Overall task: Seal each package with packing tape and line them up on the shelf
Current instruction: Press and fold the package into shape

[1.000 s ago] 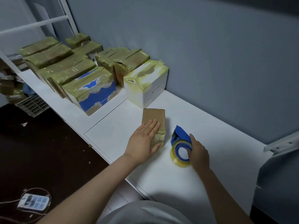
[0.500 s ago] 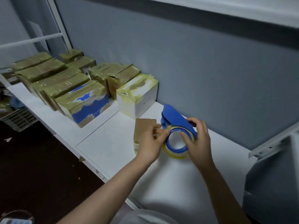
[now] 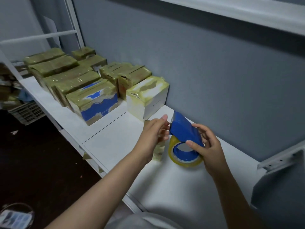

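R hand clamps round blue tape dispenser. It lay on the shelf 1 s ago and is now raised, nose toward 11 o'clock. L hand has left the pkg for that nose; fingers blurred, grip unclear. Small brown pkg lies on white shelf under L hand, long axis 12–6. Sealed pkgs at 10 o'clock.

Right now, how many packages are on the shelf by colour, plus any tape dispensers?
Brown cardboard packages wrapped in yellowish tape: 8
Blue-and-white taped box: 1
White taped box: 1
Small brown cardboard package behind the left hand: 1
Blue tape dispenser held by the right hand: 1
Total: 12
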